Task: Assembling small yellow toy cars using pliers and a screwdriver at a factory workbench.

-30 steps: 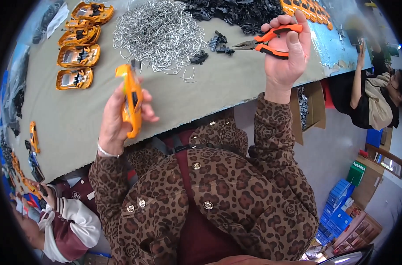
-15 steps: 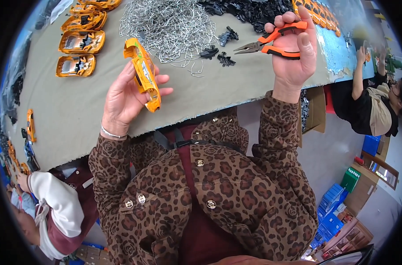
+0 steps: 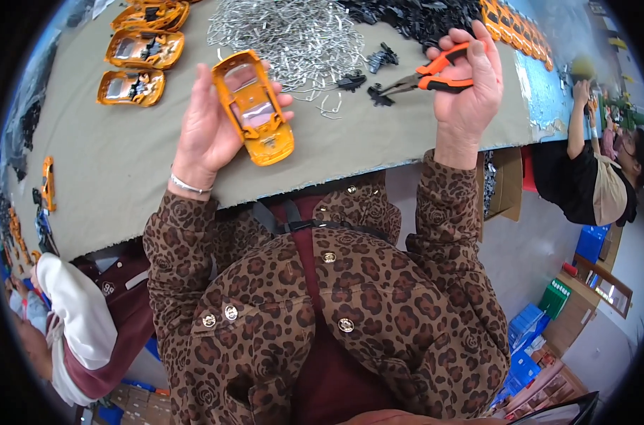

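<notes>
My left hand [image 3: 212, 127] is closed around the edge of an orange toy car body [image 3: 257, 117], whose hollow inside with clear windows faces up. In my right hand [image 3: 470, 88] are long-nose pliers [image 3: 435, 76] with orange and black handles. The pliers' tip is over or touching a small black plastic part [image 3: 380, 95] on the table; which of the two I cannot tell. Two more black parts, one flat [image 3: 351, 81] and one jagged [image 3: 383, 58], lie close by. Behind them spreads a heap of bent silver wire pieces [image 3: 286, 39].
Orange car bodies [image 3: 130, 88] with black parts inside stand in a row at the far left. A pile of black parts [image 3: 421, 18] and more orange cars [image 3: 513, 32] are at the back right. A cardboard box [image 3: 504, 183] sits below the table edge. Co-workers sit at both sides.
My left hand has turned the car body from its side so its hollow inside faces up. The pliers in my right hand have dipped toward the small black part.
</notes>
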Tool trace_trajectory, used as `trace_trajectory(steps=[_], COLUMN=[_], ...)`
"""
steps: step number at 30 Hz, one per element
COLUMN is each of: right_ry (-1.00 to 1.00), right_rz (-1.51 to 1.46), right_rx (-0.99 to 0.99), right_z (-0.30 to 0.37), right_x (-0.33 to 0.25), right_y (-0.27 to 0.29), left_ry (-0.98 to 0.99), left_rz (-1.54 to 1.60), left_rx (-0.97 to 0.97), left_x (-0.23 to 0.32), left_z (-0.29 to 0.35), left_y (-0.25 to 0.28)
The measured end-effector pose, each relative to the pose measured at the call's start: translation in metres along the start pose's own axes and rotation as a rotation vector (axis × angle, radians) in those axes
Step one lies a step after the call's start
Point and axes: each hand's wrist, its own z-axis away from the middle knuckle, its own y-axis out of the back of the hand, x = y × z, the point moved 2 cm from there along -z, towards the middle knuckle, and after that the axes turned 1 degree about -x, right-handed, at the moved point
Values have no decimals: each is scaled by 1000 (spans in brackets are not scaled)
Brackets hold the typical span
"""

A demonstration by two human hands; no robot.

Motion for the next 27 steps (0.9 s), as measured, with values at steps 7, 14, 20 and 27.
trace_trajectory(steps=[7,14,20,27], right_ry=[64,-31,-90,-53], right_rz=[-63,-520,-547,-431], right_rx=[-162,-391,-447,-504], right_z=[1,7,15,17], right_x=[-13,5,50,47], right_y=[-18,-92,-112,-113], left_ry=[8,22,31,80], left_rz=[-6,55,113,78], left_rx=[-104,-40,-16,-89], left_x=[1,3,3,2], left_z=[-8,-12,-14,-13], left_y=[6,7,9,9])
